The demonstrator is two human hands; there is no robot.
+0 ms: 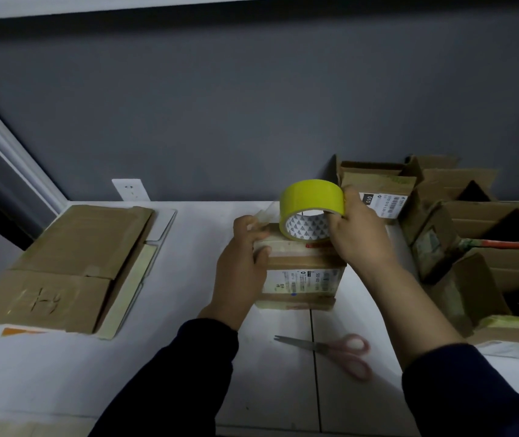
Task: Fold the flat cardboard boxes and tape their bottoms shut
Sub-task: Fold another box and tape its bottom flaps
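Note:
A small folded cardboard box with a white shipping label stands on the white table in the middle. My right hand grips a yellow tape roll held just above the box's top. My left hand rests against the box's left side, and its fingers pinch the pulled-out clear end of the tape at the box's upper left corner. A strip of tape runs from the roll to those fingers.
A stack of flat cardboard boxes lies at the left. Several folded open boxes crowd the right side. Pink-handled scissors lie on the table in front of the box. A wall outlet sits behind.

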